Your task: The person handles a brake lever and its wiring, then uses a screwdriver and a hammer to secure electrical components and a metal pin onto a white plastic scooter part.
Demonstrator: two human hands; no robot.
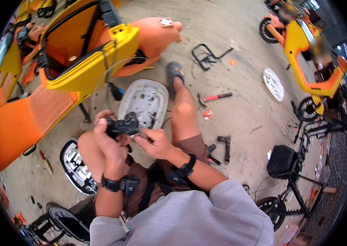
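Held up over my lap is a black molded part, gripped by the curled fingers of my left hand. At its lower right, my right hand is closed in a pinch on something small that I cannot make out, touching or very near the part. Behind them a grey-white plastic tray with small hardware lies on the floor. A thin cable hangs down from the yellow and orange scooter body at the upper left.
Around me lie a red-handled hammer, a black metal frame, a black drill-like tool, a white oval panel and a black-rimmed housing. An orange scooter and a black bicycle-like frame stand at right.
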